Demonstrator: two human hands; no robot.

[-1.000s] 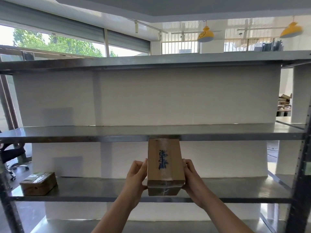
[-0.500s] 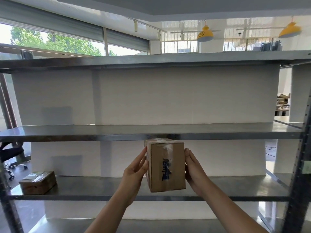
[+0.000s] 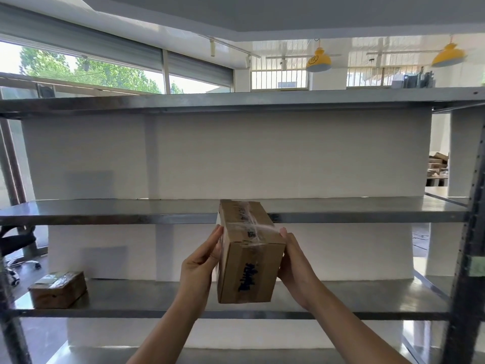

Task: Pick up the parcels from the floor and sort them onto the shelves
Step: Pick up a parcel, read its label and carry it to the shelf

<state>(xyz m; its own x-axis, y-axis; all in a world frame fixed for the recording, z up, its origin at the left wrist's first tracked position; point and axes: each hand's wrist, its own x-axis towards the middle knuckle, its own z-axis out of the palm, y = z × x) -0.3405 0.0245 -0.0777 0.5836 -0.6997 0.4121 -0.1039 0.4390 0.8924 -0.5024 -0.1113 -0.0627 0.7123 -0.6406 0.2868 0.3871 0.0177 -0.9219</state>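
Observation:
I hold a brown cardboard parcel with dark blue writing and clear tape between both hands, in front of the metal shelving. My left hand presses its left side and my right hand its right side. The parcel tilts with its taped top showing, its far end level with the front edge of the middle shelf. A second taped brown parcel lies at the left end of the lower shelf.
The top shelf runs across above. A dark perforated upright stands at the right, another post at the far left. A white panel backs the shelves. An office chair sits behind the rack on the left.
The parcel has risen and tipped forward, so its taped top now faces me and its far end reaches the middle shelf's edge. Both hands moved up with it.

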